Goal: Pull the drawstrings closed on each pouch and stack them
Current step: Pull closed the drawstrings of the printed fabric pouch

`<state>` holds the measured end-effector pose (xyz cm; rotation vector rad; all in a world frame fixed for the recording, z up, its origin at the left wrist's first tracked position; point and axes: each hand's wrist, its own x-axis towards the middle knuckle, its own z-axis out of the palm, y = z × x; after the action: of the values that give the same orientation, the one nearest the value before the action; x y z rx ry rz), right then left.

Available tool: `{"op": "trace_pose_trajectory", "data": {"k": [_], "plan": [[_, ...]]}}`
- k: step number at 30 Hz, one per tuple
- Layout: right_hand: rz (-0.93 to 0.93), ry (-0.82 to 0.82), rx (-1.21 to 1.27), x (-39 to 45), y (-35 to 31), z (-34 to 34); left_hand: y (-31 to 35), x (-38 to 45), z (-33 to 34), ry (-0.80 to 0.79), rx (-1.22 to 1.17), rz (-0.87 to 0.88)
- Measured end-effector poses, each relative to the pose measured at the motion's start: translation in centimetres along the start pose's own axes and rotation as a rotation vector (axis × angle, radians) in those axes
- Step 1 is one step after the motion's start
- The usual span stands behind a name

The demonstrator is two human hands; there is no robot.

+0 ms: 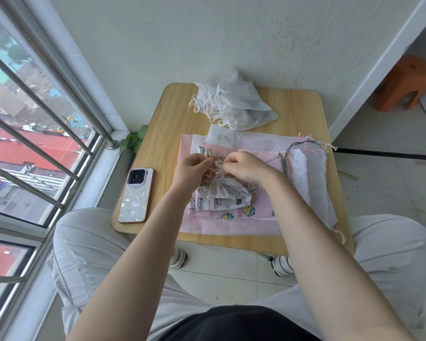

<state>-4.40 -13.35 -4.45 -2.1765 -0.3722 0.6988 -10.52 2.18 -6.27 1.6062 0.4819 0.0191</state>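
Pinching drawstrings point(210, 157), left hand point(191, 168) and right hand point(246, 167) grip, hiding the cat-print pouch point(228, 190) mouth.

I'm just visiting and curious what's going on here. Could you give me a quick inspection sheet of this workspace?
Surface: small wooden table, mostly covered.
Job's things: cat-print pouch on a stack of pink and white pouches; pile of white pouches at the far edge.
Clutter: phone.
Hands: left hand and right hand pinch the cat-print pouch's strings.
Cables: black cord at the right edge.
Surroundings: window, orange stool, plant.
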Motion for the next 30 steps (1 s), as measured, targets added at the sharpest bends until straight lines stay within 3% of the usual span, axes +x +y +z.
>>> {"op": "trace_pose_trajectory", "data": {"k": [7,10,14,16,19,25,27,30], "plan": [[0.043,0.204,0.223,0.1,0.3,0.3,0.1,-0.4,0.2,-0.010,-0.020,-0.025],[0.065,0.335,0.685,0.1,0.1,0.3,0.0,-0.3,0.1,0.004,-0.011,-0.042],[0.044,0.204,1.266,0.0,-0.6,0.4,-0.1,-0.4,0.4,0.053,0.052,-0.046],[0.080,0.181,1.355,-0.1,-0.7,0.4,-0.3,-0.1,0.2,0.157,0.090,-0.048],[0.111,0.258,1.134,0.0,-0.6,0.0,-0.6,0.4,0.0,0.309,0.166,-0.029],[-0.031,0.302,0.321,-0.2,-0.9,-0.8,-0.5,0.4,-0.2,0.246,0.190,-0.033],[-0.038,0.230,0.033,-0.5,-1.0,-1.3,-0.2,0.4,-0.7,0.207,0.137,-0.023],[-0.019,0.017,-0.198,-1.1,-1.8,-1.3,0.4,-0.3,-0.6,0.163,0.094,-0.016]]}}
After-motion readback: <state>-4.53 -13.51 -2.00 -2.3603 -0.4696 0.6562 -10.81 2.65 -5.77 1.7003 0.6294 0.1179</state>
